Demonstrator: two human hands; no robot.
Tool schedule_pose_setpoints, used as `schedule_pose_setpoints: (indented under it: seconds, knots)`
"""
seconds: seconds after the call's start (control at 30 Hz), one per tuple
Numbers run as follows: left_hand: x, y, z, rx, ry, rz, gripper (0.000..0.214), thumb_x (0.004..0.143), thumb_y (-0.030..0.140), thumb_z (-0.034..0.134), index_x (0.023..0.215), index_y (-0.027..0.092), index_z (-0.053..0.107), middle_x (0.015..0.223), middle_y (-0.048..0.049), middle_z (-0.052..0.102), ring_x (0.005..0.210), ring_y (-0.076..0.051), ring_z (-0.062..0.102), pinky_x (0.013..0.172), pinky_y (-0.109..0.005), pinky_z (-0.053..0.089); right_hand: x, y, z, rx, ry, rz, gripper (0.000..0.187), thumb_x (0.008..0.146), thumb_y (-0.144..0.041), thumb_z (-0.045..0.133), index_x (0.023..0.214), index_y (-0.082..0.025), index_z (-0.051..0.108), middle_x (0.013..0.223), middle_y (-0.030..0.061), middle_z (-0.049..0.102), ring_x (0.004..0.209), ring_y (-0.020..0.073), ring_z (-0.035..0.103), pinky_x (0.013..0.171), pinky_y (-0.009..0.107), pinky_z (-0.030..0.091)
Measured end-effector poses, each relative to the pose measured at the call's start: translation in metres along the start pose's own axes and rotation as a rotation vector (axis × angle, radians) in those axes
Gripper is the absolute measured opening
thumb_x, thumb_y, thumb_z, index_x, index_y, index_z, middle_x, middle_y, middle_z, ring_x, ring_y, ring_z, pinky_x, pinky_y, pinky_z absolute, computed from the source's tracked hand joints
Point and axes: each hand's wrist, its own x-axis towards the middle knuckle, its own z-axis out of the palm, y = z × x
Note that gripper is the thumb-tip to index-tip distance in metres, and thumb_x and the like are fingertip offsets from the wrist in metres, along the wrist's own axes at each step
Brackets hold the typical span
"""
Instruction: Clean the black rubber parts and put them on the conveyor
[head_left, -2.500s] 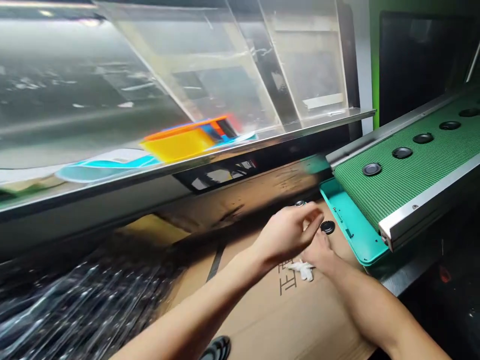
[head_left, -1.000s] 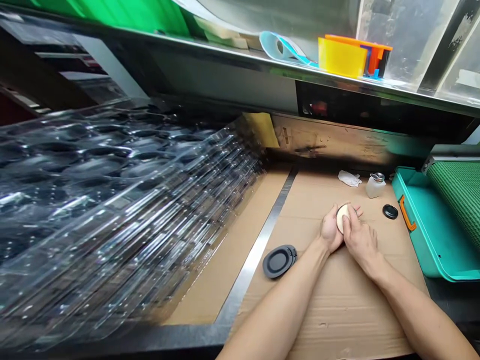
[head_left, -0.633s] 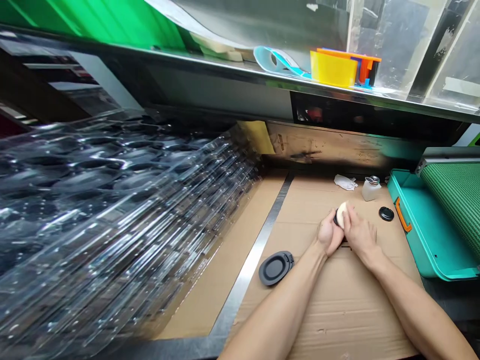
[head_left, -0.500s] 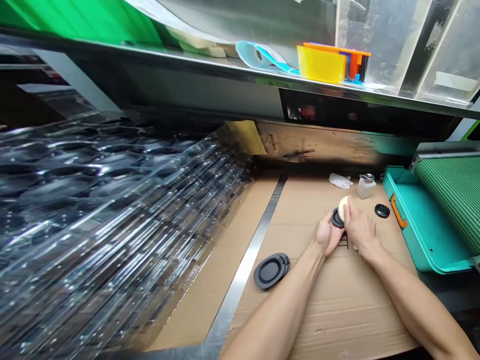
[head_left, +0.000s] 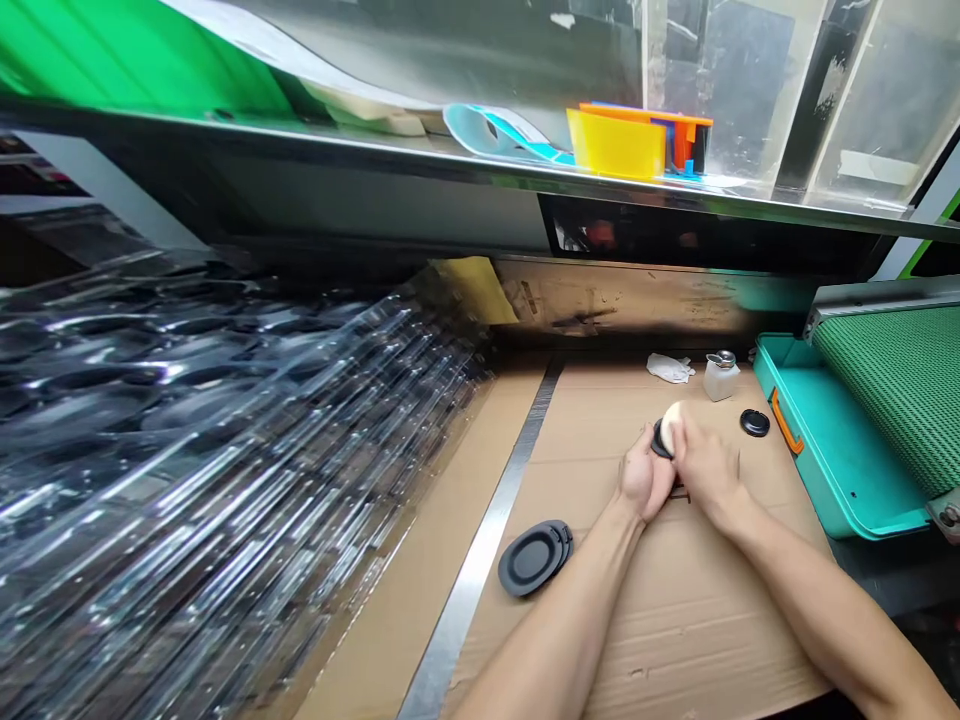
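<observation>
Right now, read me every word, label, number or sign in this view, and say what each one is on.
No text can be read clearly.
Dark printed marks on the cardboard sheet: too small, and partly hidden by the left hand and right hand.
Black disc and cream pad: no text shows.
Small clear bottle: no readable label.

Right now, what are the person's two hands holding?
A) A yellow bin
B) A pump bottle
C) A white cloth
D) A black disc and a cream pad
D: the left hand cups the black disc, and the right hand holds the cream pad against it.
</observation>
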Motion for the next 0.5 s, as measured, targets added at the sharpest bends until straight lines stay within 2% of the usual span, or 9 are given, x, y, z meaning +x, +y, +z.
schedule_pose_setpoints:
  seconds: [0.07, 0.13, 0.2, 0.3, 0.4, 0.5]
  knots:
    - [0.001, 0.001, -0.001, 0.01, -0.003, -0.033, 0.046, 0.104, 0.038, 0.036, 0.121, 0.01, 0.068, 0.131, -0.0172, 0.067, 0.132, -0.027, 0.056, 0.114, -0.042, 0.044, 0.002, 0.004, 0.002, 0.045, 0.039, -0.032, 0.058, 0.106, -0.049, 0.029, 0.159, -0.024, 0.03, 0.095, 0.0136, 0.076, 0.08, 0.0222, 0.072, 0.076, 0.03, 0.049]
    - [0.002, 0.001, -0.002, 0.011, 0.012, -0.011, 0.044, 0.104, 0.035, 0.036, 0.119, 0.009, 0.068, 0.129, -0.018, 0.068, 0.128, -0.027, 0.06, 0.111, -0.042, 0.047, 0.009, 0.014, 0.001, 0.133, 0.098, 0.016, 0.055, 0.105, -0.049, 0.031, 0.154, -0.025, 0.04, 0.094, 0.0123, 0.076, 0.081, 0.0235, 0.072, 0.074, 0.03, 0.048]
    - [0.004, 0.003, -0.002, 0.01, 0.055, 0.019, 0.041, 0.104, 0.032, 0.037, 0.119, 0.009, 0.067, 0.126, -0.018, 0.069, 0.122, -0.026, 0.063, 0.106, -0.043, 0.051, 0.017, 0.028, -0.001, 0.279, 0.177, 0.067, 0.05, 0.104, -0.049, 0.035, 0.144, -0.024, 0.052, 0.097, 0.0106, 0.077, 0.087, 0.0243, 0.072, 0.075, 0.029, 0.048]
    - [0.006, 0.007, -0.003, 0.015, 0.121, 0.025, 0.039, 0.104, 0.031, 0.037, 0.118, 0.009, 0.065, 0.12, -0.019, 0.071, 0.117, -0.027, 0.066, 0.101, -0.044, 0.054, 0.02, 0.046, 0.0, 0.556, 0.267, -0.002, 0.04, 0.1, -0.046, 0.043, 0.123, -0.02, 0.064, 0.103, 0.0087, 0.076, 0.093, 0.0222, 0.071, 0.078, 0.027, 0.047]
    - [0.008, 0.01, -0.003, 0.017, 0.154, 0.051, 0.039, 0.104, 0.03, 0.034, 0.115, 0.009, 0.066, 0.116, -0.0187, 0.072, 0.115, -0.026, 0.067, 0.101, -0.043, 0.054, 0.012, 0.049, 0.006, 0.766, 0.241, -0.115, 0.037, 0.096, -0.044, 0.05, 0.116, -0.018, 0.065, 0.093, 0.006, 0.076, 0.081, 0.0191, 0.069, 0.072, 0.025, 0.047]
    - [0.009, 0.007, -0.003, 0.053, 0.111, 0.041, 0.04, 0.105, 0.033, 0.034, 0.112, 0.011, 0.067, 0.117, -0.0171, 0.072, 0.116, -0.025, 0.066, 0.104, -0.043, 0.051, 0.007, 0.042, 0.013, 0.858, 0.142, -0.176, 0.033, 0.091, -0.042, 0.055, 0.111, -0.019, 0.068, 0.079, 0.0017, 0.073, 0.069, 0.0165, 0.066, 0.065, 0.024, 0.046]
